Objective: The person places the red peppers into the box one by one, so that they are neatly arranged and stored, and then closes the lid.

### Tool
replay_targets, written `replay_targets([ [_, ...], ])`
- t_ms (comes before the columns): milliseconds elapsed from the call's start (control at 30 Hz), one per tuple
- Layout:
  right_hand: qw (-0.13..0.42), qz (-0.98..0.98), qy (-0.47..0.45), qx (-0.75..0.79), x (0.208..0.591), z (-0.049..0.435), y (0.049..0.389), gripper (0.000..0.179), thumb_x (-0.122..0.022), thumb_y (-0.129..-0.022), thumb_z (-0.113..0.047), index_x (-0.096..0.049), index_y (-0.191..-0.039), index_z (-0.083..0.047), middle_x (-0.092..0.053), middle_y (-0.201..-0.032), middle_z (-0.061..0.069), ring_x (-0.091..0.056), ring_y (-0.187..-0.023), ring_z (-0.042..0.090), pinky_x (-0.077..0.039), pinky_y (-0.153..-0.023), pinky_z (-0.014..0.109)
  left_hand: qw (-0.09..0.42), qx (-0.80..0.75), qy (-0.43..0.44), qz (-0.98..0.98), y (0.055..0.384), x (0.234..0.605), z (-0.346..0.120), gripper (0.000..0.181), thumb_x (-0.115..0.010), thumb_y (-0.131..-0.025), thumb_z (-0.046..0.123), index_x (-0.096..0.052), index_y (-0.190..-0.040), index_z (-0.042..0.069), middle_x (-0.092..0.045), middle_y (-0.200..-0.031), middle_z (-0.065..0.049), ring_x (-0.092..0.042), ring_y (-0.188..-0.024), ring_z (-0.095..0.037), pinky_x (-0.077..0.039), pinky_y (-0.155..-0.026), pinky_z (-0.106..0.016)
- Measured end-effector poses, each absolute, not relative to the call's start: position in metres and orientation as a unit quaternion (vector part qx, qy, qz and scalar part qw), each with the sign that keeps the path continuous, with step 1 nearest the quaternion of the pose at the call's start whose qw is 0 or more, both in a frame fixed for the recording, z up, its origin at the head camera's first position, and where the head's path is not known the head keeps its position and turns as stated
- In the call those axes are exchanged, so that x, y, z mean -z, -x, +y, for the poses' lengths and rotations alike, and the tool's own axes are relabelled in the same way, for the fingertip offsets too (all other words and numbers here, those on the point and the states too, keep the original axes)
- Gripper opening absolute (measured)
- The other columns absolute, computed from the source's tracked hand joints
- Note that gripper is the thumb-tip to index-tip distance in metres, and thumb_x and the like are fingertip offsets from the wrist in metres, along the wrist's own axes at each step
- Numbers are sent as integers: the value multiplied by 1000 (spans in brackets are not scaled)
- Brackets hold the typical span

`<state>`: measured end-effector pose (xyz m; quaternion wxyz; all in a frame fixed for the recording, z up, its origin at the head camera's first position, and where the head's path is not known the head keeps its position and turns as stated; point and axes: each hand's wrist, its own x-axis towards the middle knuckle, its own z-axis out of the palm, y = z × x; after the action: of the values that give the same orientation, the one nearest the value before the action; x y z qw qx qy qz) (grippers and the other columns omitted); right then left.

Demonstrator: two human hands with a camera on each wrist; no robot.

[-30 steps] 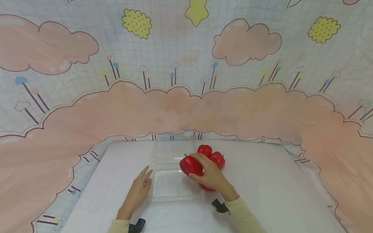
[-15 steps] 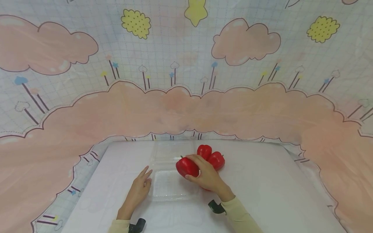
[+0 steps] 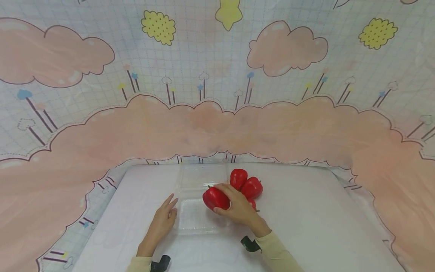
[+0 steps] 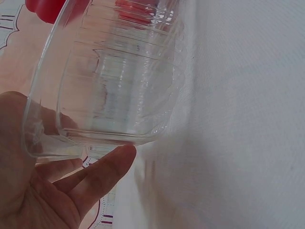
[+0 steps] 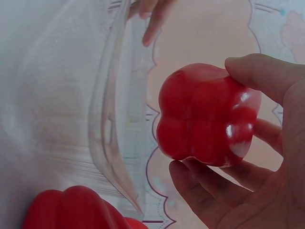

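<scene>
One glossy red bell pepper (image 3: 215,198), gripped by the right hand (image 3: 238,206), now farther left, over the clear plastic container (image 3: 192,217) at lower centre; left hand (image 3: 160,223), fingers extended, beside its left edge.

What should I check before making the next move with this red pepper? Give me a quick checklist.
1. Right hand gripping the red pepper: ok.
2. Clear container open: ok; its far half lies laid back.
3. Near half free of peppers inside: ok.
4. Red pepper centred over the near half: not ok; in the head view it overlaps the far right part.
5. Left hand steadying the container: cannot tell; it is beside it, contact unclear.
6. Three other peppers outside the container: ok, to its right.
</scene>
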<state>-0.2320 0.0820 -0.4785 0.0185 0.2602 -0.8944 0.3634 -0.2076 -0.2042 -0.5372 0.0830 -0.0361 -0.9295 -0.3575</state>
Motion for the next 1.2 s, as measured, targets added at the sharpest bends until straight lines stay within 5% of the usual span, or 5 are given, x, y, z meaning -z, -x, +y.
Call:
replay_targets([
  [1200,-13,-886,-286,-363,498,62,235,82,-84,-74,-29,-43,-145,-30,-51,-143,-3,-51,-129,21,-60,-86,36,85,356,38,-930,205,535,-204,42,-50,-98,7,-51,-138,-5,-35,-155,-24,-54,-126,-46,-52,-96,-54],
])
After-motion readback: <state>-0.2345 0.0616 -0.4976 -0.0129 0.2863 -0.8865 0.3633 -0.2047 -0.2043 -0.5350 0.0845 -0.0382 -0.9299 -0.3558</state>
